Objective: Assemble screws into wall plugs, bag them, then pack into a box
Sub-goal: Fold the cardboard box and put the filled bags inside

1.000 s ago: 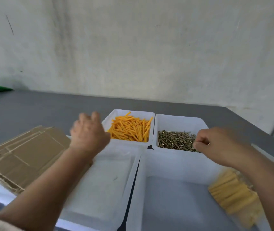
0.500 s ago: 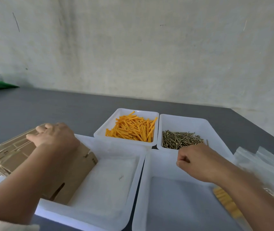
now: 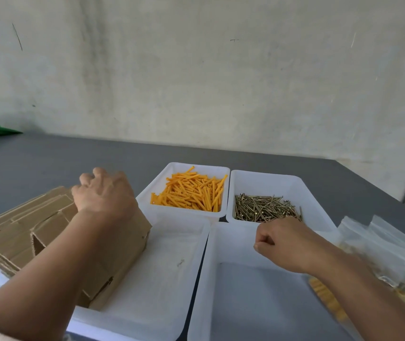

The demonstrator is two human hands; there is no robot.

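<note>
Your right hand (image 3: 285,242) is the one nearer the screws (image 3: 265,210). They lie just past your knuckles, in the screw tray (image 3: 270,183) at the far right. Your fingers are curled tight, with the thumb tucked against them. I cannot tell if a screw is inside. Most screws lie sideways, left to right, in a messy heap. I think a pinch from above, across one screw, would work best.

Your left hand (image 3: 105,193) is over the cardboard (image 3: 24,230). The plugs (image 3: 191,193) are to its right, near but not touching. These fingers are curled under too, and I cannot tell if they hold anything. The plugs sit in the plug tray (image 3: 147,191). Most point away from you and some lie on a slant.

Mind the edges. Each small tray has a white wall your fingers must go over, and the two trays stand side by side. The cardboard leans into the left tray (image 3: 167,267). The right tray (image 3: 258,303) is under your right arm. The bags (image 3: 381,247) lie just beside it, so keep your elbow off them. Both big trays have bare floor in the middle. That looks like good room to bring a screw and a plug together.
</note>
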